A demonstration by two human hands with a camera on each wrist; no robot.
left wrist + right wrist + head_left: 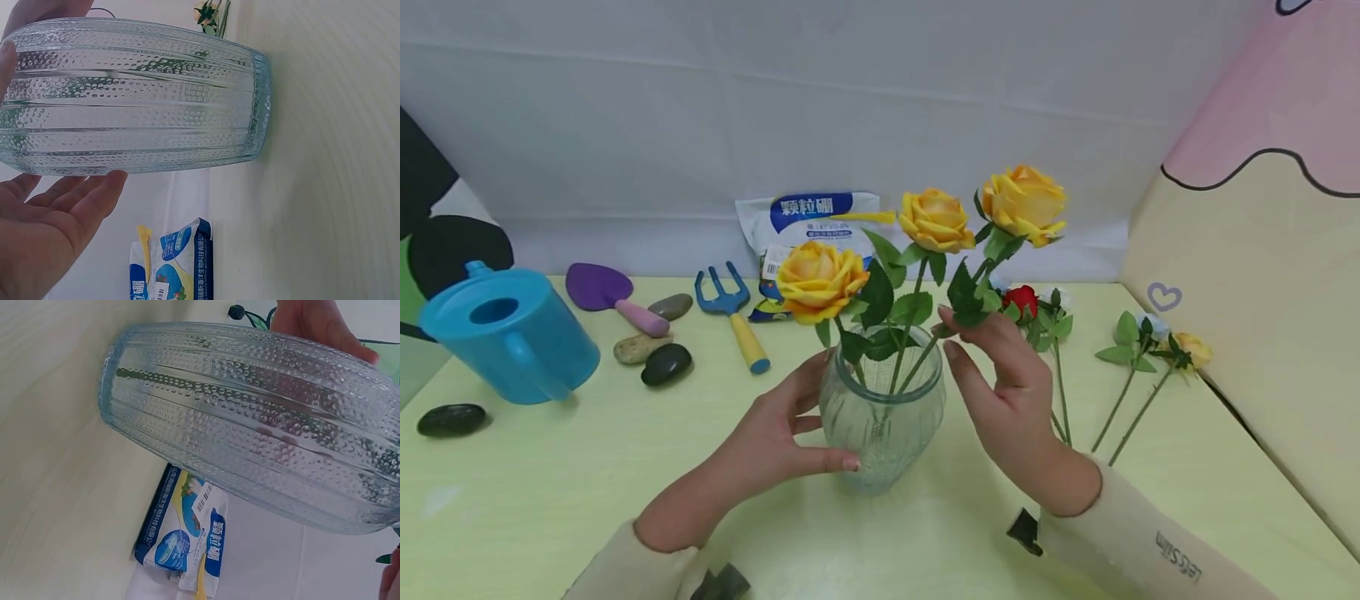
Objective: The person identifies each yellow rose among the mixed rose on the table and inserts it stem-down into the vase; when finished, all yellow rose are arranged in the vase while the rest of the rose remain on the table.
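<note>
Your left hand (775, 437) cups the side of the glass vase (882, 417), thumb curled across its front and fingers wrapped behind, so it is grasping the glass. The vase stands upright on the pale green table (550, 483), near the middle and close to you. Three yellow roses (934, 220) rise from its mouth, their stems crossing inside the ribbed glass.

Your right hand (1007, 392) is raised just beside the vase's rim, fingertips pinching a leaf or stem of the rightmost rose (the head view is soft there, so which of the two I cannot say for sure). The left wrist view shows the dimpled glass wall filling the frame with your palm against it; the right wrist view shows the same vase from the other side.

Behind the vase leans a white and blue bag (808, 229). To the left sit a blue watering can (508, 333), a purple trowel (606, 293), a blue hand rake (730, 312) and several stones (666, 364). To the right lie a red rose (1022, 298) and more loose flowers (1157, 350) on the table.
</note>
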